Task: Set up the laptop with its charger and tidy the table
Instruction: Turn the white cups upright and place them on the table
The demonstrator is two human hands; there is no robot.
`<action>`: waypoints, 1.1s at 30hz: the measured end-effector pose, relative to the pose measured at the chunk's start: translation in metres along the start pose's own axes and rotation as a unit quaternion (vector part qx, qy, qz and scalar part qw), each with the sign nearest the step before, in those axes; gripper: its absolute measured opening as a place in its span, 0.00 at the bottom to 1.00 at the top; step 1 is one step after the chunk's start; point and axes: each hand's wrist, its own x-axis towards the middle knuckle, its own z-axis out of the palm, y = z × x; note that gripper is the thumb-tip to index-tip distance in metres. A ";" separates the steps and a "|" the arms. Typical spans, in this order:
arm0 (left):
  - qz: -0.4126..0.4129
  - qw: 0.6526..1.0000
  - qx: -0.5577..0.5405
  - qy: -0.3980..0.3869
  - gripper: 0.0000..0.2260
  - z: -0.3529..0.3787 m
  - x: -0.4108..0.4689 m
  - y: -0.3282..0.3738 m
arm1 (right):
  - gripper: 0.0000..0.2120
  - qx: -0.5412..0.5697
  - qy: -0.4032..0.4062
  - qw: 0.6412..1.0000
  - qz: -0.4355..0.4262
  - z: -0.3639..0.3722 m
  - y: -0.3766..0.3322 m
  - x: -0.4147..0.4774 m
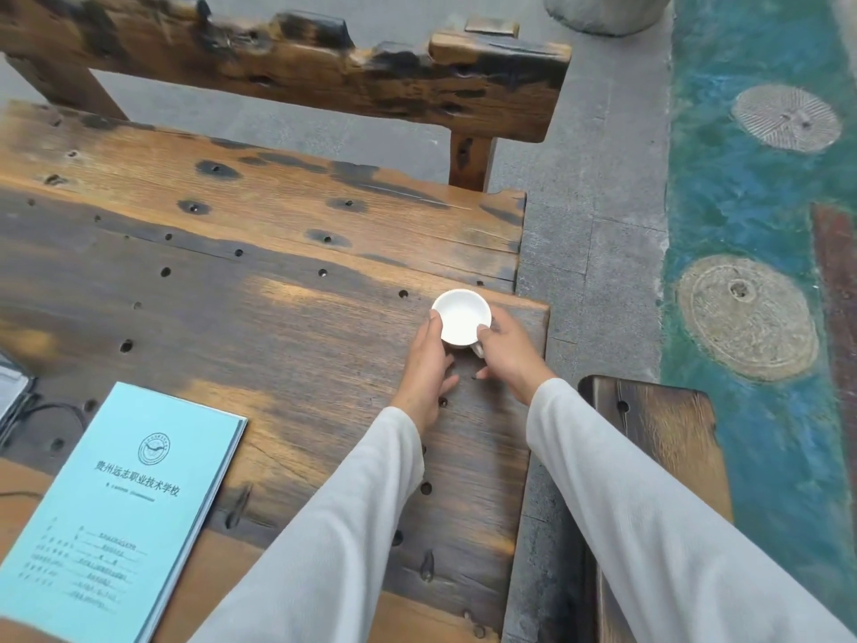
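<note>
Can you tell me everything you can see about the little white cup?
The white cup is small and round, smooth and glossy like ceramic, and looks empty inside. It stands upright on the wooden table, near the far right corner. A small handle pokes out on the near right side. The left hand touches its left rim with a fingertip, and the right hand pinches the right rim beside the handle. Nothing else on the table touches it.
</note>
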 end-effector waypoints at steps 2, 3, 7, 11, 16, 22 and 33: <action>-0.001 1.000 0.005 -0.013 0.26 -0.005 -0.009 -0.001 | 0.21 0.005 -0.007 1.000 0.001 -0.002 0.002 -0.012; -0.005 1.000 0.002 -0.017 0.26 -0.008 -0.015 -0.003 | 0.21 0.011 -0.014 1.000 0.004 -0.001 0.004 -0.018; 0.018 1.000 0.004 -0.019 0.26 -0.020 -0.041 -0.011 | 0.20 0.044 -0.010 0.999 0.002 0.005 0.009 -0.047; 0.021 1.000 -0.012 -0.018 0.25 -0.034 -0.073 -0.019 | 0.19 0.082 -0.008 0.997 0.006 0.021 0.016 -0.087; 0.023 0.999 -0.036 -0.011 0.25 -0.057 -0.119 -0.028 | 0.19 0.101 -0.006 0.995 0.006 0.040 0.018 -0.142; 0.024 0.997 -0.067 -0.009 0.23 -0.091 -0.179 -0.052 | 0.19 0.111 0.003 0.994 0.009 0.069 0.028 -0.216; 0.003 0.996 -0.086 -0.039 0.25 -0.163 -0.283 -0.141 | 0.22 0.134 0.051 0.990 0.014 0.124 0.089 -0.363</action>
